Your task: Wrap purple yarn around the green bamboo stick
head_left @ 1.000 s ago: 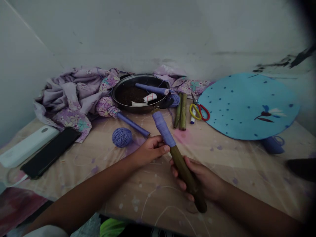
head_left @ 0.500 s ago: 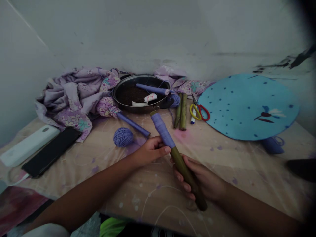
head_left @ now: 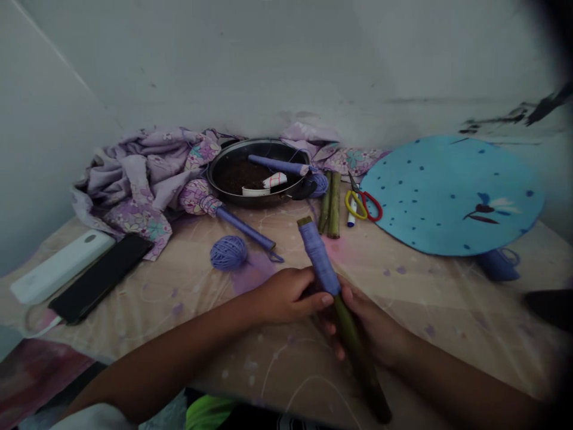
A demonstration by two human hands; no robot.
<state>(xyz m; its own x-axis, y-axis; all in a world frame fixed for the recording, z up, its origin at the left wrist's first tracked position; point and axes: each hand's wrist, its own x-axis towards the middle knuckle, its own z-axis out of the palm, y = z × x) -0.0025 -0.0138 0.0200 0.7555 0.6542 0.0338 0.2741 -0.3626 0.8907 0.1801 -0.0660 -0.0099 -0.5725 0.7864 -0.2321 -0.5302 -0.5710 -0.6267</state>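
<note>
A green stick points away from me, its upper half wound with purple yarn. My right hand grips the bare green part from below. My left hand pinches the stick at the lower end of the purple winding. A ball of purple yarn lies on the table to the left of my hands. A second yarn-wrapped stick with a floral cloth head lies beyond it.
A dark round pan at the back holds another wrapped stick and a small roll. Two green sticks, scissors, a blue round fan, crumpled floral cloth, a black phone and a white case lie around.
Both hands and the stick have drawn nearer to me and slightly right. The stick's wrapped end now points more steeply away.
</note>
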